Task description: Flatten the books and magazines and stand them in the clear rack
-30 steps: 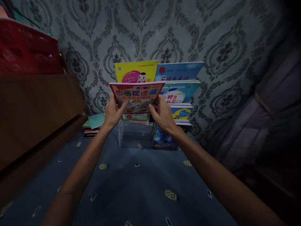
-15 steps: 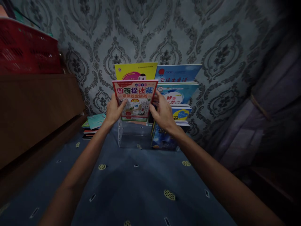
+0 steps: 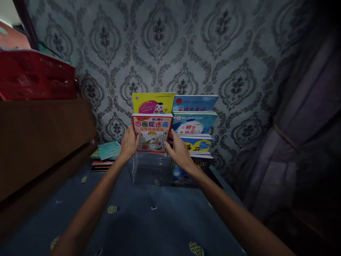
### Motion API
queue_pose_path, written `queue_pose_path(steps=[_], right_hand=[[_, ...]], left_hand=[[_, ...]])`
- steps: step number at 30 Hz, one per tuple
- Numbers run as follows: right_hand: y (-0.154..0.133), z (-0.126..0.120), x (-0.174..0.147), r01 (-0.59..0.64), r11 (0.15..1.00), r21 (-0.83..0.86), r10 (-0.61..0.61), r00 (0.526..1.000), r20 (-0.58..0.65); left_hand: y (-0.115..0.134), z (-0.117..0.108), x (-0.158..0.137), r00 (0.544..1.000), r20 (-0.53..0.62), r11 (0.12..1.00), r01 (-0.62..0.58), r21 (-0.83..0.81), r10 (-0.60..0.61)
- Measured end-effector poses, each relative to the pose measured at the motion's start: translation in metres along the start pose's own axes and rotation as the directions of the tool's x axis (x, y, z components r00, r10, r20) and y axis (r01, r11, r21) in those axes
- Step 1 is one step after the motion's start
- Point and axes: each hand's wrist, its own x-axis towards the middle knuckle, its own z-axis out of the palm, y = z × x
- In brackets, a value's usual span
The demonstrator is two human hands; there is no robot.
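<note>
A red-bordered picture book point(image 3: 153, 134) stands upright between my two hands, its cover facing me. My left hand point(image 3: 129, 143) grips its left edge, thumb on the cover. On the right edge, my right hand point(image 3: 179, 149) is closed with thumb and fingers. The book sits in a clear acrylic rack point(image 3: 135, 170), in front of a yellow book point(image 3: 153, 102). Right of it, the rack's other column holds a blue book point(image 3: 197, 102), a teal book point(image 3: 205, 121), a blue-and-yellow book point(image 3: 198, 144) and dark blue books point(image 3: 183, 174), the lowest partly hidden by my right forearm.
A small pile of books point(image 3: 108, 151) lies left of the rack. Farther left, a red plastic basket point(image 3: 37, 76) rests on a brown wooden cabinet point(image 3: 48, 138). Patterned wallpaper point(image 3: 160, 42) rises behind, and a tied curtain point(image 3: 290, 135) hangs at right. Dark blue cloth point(image 3: 138, 224) covers the surface.
The camera view has tilted up, so everything appears lower. The red-bordered book has settled lower against the yellow book, whose cover shows more. Both hands still hold it.
</note>
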Motion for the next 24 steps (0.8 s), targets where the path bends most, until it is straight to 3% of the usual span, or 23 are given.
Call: queue_pose_path(steps=[8, 15, 24], right_hand=[[0.003, 0.005, 0.001, -0.066, 0.997, 0.037, 0.065, 0.998, 0.006], [0.002, 0.014, 0.001, -0.061, 0.997, -0.040, 0.059, 0.997, -0.055], [-0.001, 0.016, -0.002, -0.073, 0.997, -0.025, 0.072, 0.997, -0.029]], left_hand=[[-0.001, 0.006, 0.001, 1.000, 0.005, 1.000, 0.003, 0.018, -0.003], [-0.001, 0.012, 0.003, 0.999, 0.006, 0.998, 0.048, 0.042, -0.048], [-0.001, 0.011, 0.007, 0.996, 0.061, 0.993, 0.063, 0.097, -0.069]])
